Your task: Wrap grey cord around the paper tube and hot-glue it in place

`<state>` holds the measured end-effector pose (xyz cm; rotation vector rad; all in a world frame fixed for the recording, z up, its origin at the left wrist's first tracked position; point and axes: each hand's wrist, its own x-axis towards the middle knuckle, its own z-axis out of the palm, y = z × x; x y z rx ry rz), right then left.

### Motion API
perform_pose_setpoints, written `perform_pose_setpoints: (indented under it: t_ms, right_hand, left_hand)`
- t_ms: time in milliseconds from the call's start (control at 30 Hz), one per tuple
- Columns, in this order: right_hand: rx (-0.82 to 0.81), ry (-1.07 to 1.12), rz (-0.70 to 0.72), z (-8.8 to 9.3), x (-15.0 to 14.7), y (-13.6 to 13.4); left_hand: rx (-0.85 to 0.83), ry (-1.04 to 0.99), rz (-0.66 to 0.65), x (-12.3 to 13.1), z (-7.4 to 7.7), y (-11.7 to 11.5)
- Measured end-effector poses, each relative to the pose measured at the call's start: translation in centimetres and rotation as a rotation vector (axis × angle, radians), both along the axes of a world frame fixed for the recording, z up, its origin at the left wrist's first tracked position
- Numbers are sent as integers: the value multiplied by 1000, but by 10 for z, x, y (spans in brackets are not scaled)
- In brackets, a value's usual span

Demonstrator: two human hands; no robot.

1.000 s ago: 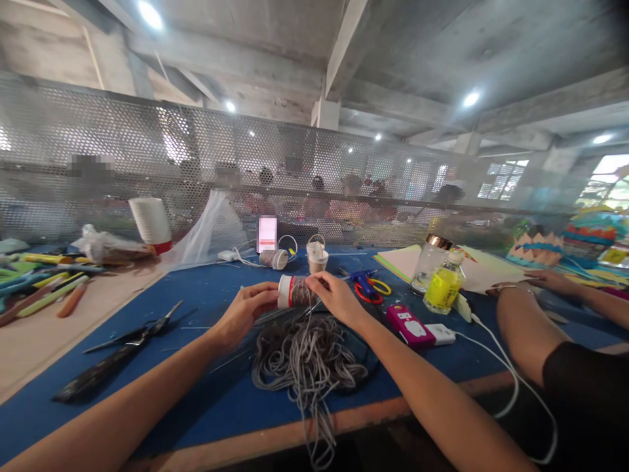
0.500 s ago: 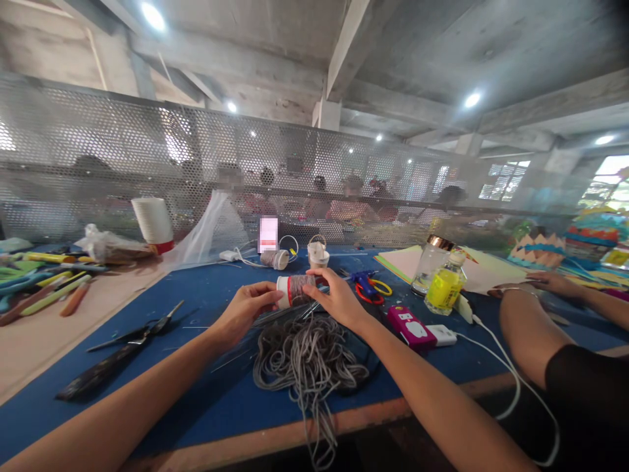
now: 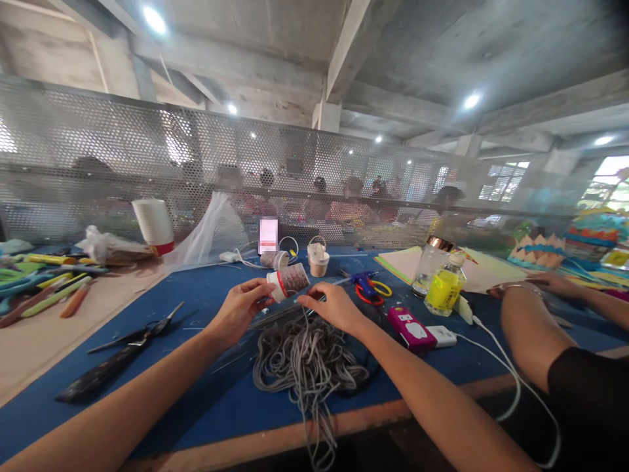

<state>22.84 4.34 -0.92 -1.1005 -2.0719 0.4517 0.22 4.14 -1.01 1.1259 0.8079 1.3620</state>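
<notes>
My left hand (image 3: 246,305) is closed round the white end of a paper cup (image 3: 289,282), which lies on its side in the air. Grey cord is wound round much of the cup, beside a red band. Just right of it, my right hand (image 3: 334,305) pinches a strand of grey cord (image 3: 305,309) between thumb and fingers. Below both hands a loose heap of grey cord (image 3: 307,357) lies on the blue table mat (image 3: 196,406), and some strands hang over the front edge.
Black scissors (image 3: 142,337) lie at left, near a stack of paper cups (image 3: 153,226). Behind stand a small cord-wrapped basket (image 3: 318,259) and a phone (image 3: 268,235). At right are a blue glue gun (image 3: 362,282), a magenta box (image 3: 410,326), a yellow bottle (image 3: 445,288) and a co-worker's arm (image 3: 528,321).
My right hand has come off the wound part of the cup and dropped slightly, with the cord in its fingers. The cup has tilted, its wound end now free.
</notes>
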Motion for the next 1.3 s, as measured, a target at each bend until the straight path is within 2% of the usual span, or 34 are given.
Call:
perform_pose_setpoints:
  t_ms: [67, 133, 300, 400, 500, 767, 1067, 1300]
  right_hand:
    - [-3, -22, 13, 0, 0, 1]
    - [24, -59, -58, 2, 3, 4]
    - [192, -321, -485, 10, 34, 20]
    - [116, -531, -724, 9, 60, 30]
    - [-25, -647, -846, 4, 80, 37]
    - [-125, -678, -873, -6, 88, 47]
    - [-73, -621, -875, -10, 87, 48]
    - [-5, -423, -927, -4, 90, 49]
  left_hand:
    - [-2, -11, 8, 0, 0, 0]
    - [-8, -22, 13, -1, 0, 0]
    - [-12, -22, 31, -1, 0, 0]
    - [-6, -16, 26, 0, 1, -1]
    - [-3, -8, 22, 1, 2, -3]
    - [7, 7, 35, 1, 4, -4]
    - [19, -13, 24, -1, 2, -3]
    - [8, -38, 38, -2, 3, -3]
